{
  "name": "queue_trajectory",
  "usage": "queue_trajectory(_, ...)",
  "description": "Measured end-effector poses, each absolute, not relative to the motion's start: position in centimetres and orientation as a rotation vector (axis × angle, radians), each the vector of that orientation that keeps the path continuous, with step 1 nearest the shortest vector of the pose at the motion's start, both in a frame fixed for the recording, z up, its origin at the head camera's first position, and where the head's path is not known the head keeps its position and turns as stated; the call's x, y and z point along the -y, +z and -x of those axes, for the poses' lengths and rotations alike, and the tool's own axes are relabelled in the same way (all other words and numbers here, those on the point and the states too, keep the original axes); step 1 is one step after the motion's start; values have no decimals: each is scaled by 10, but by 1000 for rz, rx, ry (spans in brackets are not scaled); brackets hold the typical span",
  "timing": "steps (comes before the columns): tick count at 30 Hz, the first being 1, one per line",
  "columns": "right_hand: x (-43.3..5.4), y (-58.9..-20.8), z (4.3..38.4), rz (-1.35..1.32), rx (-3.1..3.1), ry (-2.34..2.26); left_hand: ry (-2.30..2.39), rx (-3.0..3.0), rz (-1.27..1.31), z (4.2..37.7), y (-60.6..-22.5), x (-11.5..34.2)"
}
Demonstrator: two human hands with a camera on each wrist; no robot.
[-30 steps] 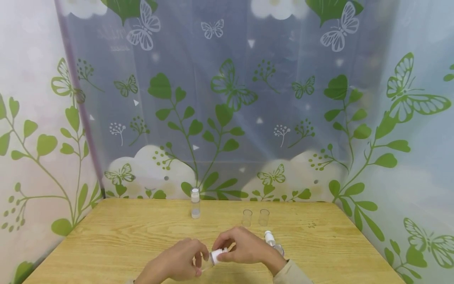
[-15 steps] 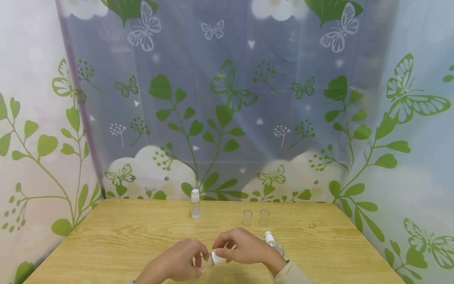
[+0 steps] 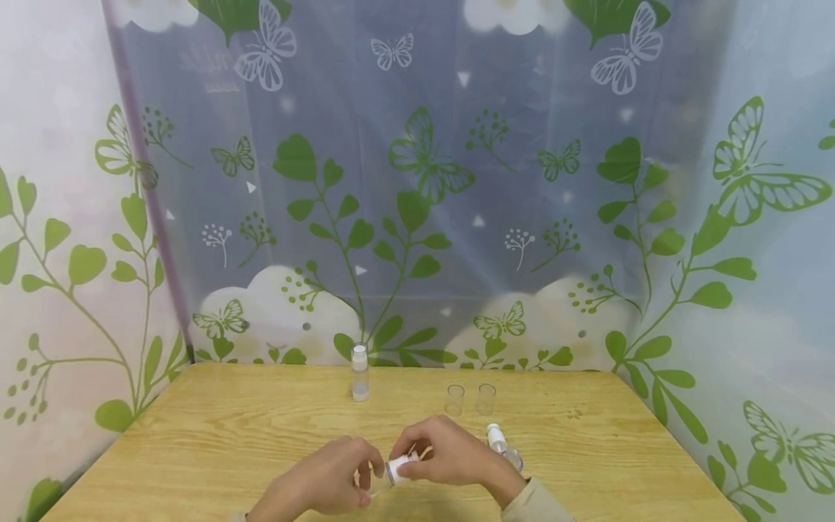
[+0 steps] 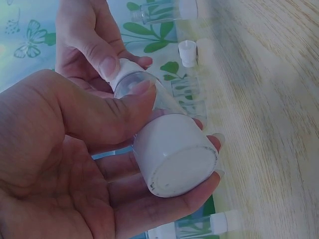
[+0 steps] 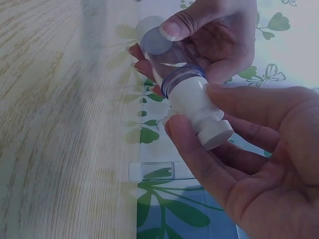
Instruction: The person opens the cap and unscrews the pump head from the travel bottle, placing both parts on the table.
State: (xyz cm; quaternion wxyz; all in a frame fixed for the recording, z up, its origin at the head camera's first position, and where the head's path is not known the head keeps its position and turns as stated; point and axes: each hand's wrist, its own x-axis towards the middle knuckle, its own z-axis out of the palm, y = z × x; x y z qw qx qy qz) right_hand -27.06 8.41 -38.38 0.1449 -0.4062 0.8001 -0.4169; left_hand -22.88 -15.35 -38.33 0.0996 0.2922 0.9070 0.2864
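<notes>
Between both hands is a small clear pump bottle (image 4: 177, 157) with a white base, held tilted over the table's front part. My left hand (image 3: 329, 475) grips its lower body, thumb on the clear wall and fingers curled under the base in the left wrist view. My right hand (image 3: 450, 457) pinches the white pump head (image 5: 192, 99) at the bottle's top, thumb and index finger on opposite sides of it. In the right wrist view the pump head sits at the bottle's mouth, in line with the body, and its spout end points away from the bottle.
A capped pump bottle (image 3: 360, 377) stands at the back of the wooden table (image 3: 228, 420). Two clear caps, a left one (image 3: 455, 401) and a right one (image 3: 485, 401), stand right of it. Beside my right wrist are a white pump head (image 3: 496, 437) and a clear round-ended piece (image 3: 514, 458).
My right fingers shift round the white pump head, covering more of it half a second ago and less now. My left hand and the bottle stay in place.
</notes>
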Motion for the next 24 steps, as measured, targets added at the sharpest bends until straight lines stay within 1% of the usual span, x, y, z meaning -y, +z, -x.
queue_trajectory(24,-83,-384,269,1125,-2287,-1286,863,-2676,-858,228,-383,153)
